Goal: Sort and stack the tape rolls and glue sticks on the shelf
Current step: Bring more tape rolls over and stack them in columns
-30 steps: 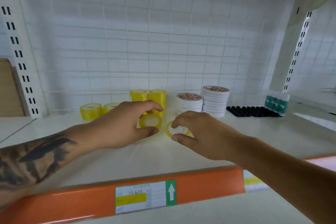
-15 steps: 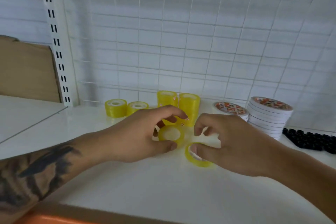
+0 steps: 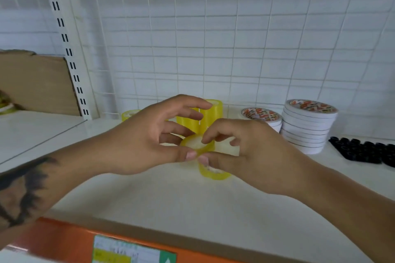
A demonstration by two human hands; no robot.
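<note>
Our left hand (image 3: 147, 136) and right hand (image 3: 245, 153) pinch a small, light, stiff yellow tape roll (image 3: 197, 145) by its rim, above another yellow roll (image 3: 213, 174).

Left hand (image 3: 147, 136) and right hand (image 3: 250, 153) meet thumb to thumb, each grip a curled pinch.

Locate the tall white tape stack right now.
In the head view, the tall white tape stack stands at the shelf's right rear near the wire grid, between the shorter white tape stack and the black caps.
</note>
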